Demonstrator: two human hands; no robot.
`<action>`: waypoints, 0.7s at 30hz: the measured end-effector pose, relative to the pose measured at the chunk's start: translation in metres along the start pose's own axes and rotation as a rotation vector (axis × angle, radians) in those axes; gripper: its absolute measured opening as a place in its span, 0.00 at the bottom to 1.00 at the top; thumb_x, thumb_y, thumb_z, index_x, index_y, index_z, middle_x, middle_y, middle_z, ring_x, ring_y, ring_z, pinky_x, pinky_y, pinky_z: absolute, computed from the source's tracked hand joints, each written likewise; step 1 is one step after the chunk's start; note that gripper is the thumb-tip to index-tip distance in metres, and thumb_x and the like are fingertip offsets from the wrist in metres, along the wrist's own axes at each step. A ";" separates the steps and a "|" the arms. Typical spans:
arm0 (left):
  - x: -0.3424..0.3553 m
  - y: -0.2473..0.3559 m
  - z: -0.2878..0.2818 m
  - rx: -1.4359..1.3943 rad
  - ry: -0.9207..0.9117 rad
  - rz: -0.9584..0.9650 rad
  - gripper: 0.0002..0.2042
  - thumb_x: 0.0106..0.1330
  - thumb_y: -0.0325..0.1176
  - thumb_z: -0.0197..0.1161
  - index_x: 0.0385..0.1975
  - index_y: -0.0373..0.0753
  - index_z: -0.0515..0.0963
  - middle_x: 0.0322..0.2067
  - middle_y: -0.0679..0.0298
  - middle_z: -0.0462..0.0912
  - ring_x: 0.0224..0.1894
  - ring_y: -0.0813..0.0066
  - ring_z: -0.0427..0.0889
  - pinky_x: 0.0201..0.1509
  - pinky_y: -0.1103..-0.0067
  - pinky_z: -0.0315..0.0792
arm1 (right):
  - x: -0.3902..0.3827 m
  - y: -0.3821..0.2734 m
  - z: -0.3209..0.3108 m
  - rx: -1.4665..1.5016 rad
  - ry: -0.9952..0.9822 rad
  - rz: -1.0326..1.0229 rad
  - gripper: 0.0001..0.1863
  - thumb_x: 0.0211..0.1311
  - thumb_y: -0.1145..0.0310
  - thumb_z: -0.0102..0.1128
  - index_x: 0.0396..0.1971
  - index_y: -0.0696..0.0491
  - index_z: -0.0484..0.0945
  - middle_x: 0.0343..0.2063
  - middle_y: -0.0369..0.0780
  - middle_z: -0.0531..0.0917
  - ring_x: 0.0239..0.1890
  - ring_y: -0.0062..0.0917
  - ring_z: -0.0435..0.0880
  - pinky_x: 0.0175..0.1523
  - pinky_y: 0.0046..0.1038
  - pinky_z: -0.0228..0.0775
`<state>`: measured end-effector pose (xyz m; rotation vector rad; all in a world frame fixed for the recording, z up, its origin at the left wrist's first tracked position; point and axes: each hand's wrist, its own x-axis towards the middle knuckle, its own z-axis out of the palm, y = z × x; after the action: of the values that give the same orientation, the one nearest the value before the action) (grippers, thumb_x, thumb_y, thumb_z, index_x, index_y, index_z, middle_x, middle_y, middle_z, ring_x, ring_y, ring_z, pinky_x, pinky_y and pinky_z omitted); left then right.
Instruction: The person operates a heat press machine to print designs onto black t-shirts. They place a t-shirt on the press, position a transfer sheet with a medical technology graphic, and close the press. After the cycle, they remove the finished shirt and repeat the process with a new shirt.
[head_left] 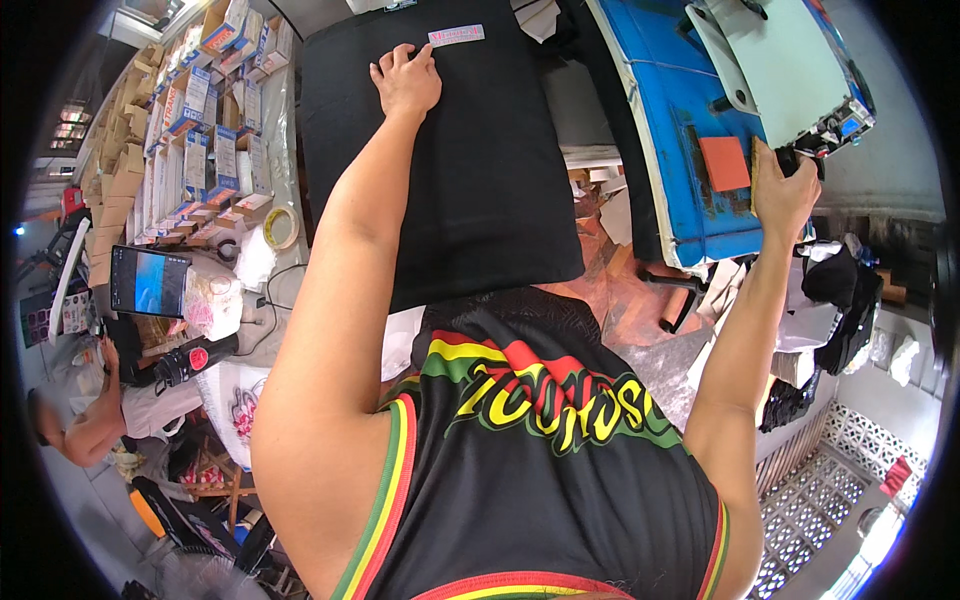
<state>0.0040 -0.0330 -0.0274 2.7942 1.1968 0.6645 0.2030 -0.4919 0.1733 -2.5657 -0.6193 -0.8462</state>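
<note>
My left hand (405,80) lies flat, fingers spread, on a black cloth (450,170) stretched over a board, its fingertips just below a small pale label strip (456,36) at the cloth's far edge. My right hand (783,190) is closed around the black handle (800,157) of a heat press (680,150) with a blue body and a raised pale plate (790,60). An orange square pad (724,163) sits on the blue surface just left of that hand.
Stacks of small boxes (190,130) fill shelves at the left, with a tape roll (281,228) and a lit tablet screen (148,282) nearby. Another person (100,420) crouches at lower left. Dark clothes (840,300) hang at the right over patterned floor tiles (810,500).
</note>
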 end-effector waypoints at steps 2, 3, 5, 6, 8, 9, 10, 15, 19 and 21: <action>0.002 0.001 -0.003 -0.001 -0.001 0.001 0.18 0.72 0.43 0.52 0.60 0.57 0.78 0.61 0.66 0.72 0.67 0.59 0.65 0.75 0.50 0.49 | -0.002 -0.011 -0.003 0.017 -0.012 -0.020 0.25 0.56 0.56 0.69 0.43 0.63 0.78 0.42 0.52 0.83 0.51 0.50 0.76 0.58 0.47 0.64; 0.001 0.002 -0.003 -0.006 -0.002 0.003 0.18 0.72 0.43 0.52 0.59 0.57 0.78 0.61 0.66 0.72 0.67 0.59 0.65 0.75 0.50 0.49 | -0.005 -0.011 0.001 0.061 0.001 -0.040 0.25 0.55 0.57 0.69 0.44 0.63 0.78 0.42 0.53 0.82 0.50 0.51 0.76 0.58 0.47 0.64; 0.001 0.003 -0.004 -0.017 -0.004 0.002 0.18 0.73 0.43 0.52 0.59 0.56 0.78 0.61 0.66 0.72 0.67 0.59 0.65 0.75 0.50 0.49 | -0.018 -0.031 -0.004 0.036 0.006 -0.059 0.25 0.55 0.58 0.68 0.44 0.63 0.77 0.41 0.53 0.82 0.49 0.52 0.76 0.59 0.47 0.63; 0.001 0.004 -0.003 -0.024 -0.006 -0.001 0.18 0.73 0.42 0.52 0.59 0.56 0.78 0.61 0.66 0.72 0.67 0.59 0.65 0.75 0.50 0.49 | -0.023 -0.044 -0.009 0.046 0.012 -0.090 0.25 0.54 0.58 0.69 0.44 0.62 0.76 0.41 0.53 0.80 0.49 0.51 0.75 0.58 0.47 0.63; 0.002 0.009 -0.009 -0.031 -0.023 -0.010 0.18 0.73 0.42 0.51 0.59 0.56 0.77 0.61 0.66 0.72 0.67 0.60 0.65 0.75 0.50 0.49 | -0.033 -0.056 -0.006 0.011 0.082 -0.159 0.24 0.53 0.59 0.69 0.42 0.63 0.75 0.40 0.54 0.79 0.48 0.51 0.75 0.56 0.48 0.63; 0.003 0.008 -0.009 -0.032 -0.020 -0.011 0.18 0.73 0.42 0.51 0.59 0.56 0.77 0.61 0.66 0.72 0.67 0.61 0.65 0.75 0.50 0.49 | -0.041 -0.070 -0.009 0.012 0.082 -0.186 0.25 0.53 0.60 0.70 0.42 0.63 0.74 0.40 0.54 0.79 0.48 0.51 0.74 0.56 0.48 0.63; 0.003 0.007 -0.009 -0.033 -0.016 -0.013 0.18 0.73 0.42 0.51 0.60 0.55 0.77 0.61 0.66 0.72 0.68 0.61 0.65 0.75 0.50 0.49 | -0.047 -0.083 -0.011 0.037 0.087 -0.212 0.24 0.53 0.60 0.69 0.42 0.63 0.74 0.39 0.54 0.78 0.48 0.51 0.74 0.56 0.48 0.63; 0.001 -0.021 -0.003 -0.378 0.226 -0.060 0.20 0.67 0.39 0.59 0.59 0.47 0.78 0.56 0.59 0.76 0.62 0.56 0.72 0.73 0.54 0.55 | -0.079 -0.133 -0.036 0.230 -0.060 -0.181 0.24 0.56 0.62 0.68 0.51 0.55 0.74 0.42 0.49 0.78 0.52 0.49 0.72 0.58 0.53 0.59; -0.033 -0.080 -0.063 -0.497 0.326 0.160 0.18 0.61 0.30 0.64 0.53 0.40 0.81 0.52 0.52 0.78 0.58 0.53 0.75 0.63 0.64 0.69 | -0.074 -0.149 -0.049 0.171 0.241 -0.314 0.48 0.42 0.52 0.79 0.66 0.47 0.67 0.63 0.52 0.66 0.63 0.49 0.66 0.65 0.54 0.53; -0.064 -0.122 -0.091 -0.474 0.338 0.194 0.18 0.61 0.28 0.64 0.52 0.39 0.81 0.53 0.51 0.78 0.58 0.52 0.75 0.63 0.65 0.69 | -0.070 -0.154 -0.045 0.239 0.161 -0.340 0.65 0.30 0.41 0.82 0.73 0.44 0.58 0.71 0.55 0.55 0.71 0.52 0.57 0.66 0.60 0.50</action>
<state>-0.1545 -0.0043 0.0077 2.4669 0.6757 1.2838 0.0525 -0.4042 0.1950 -2.1863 -1.0560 -1.0064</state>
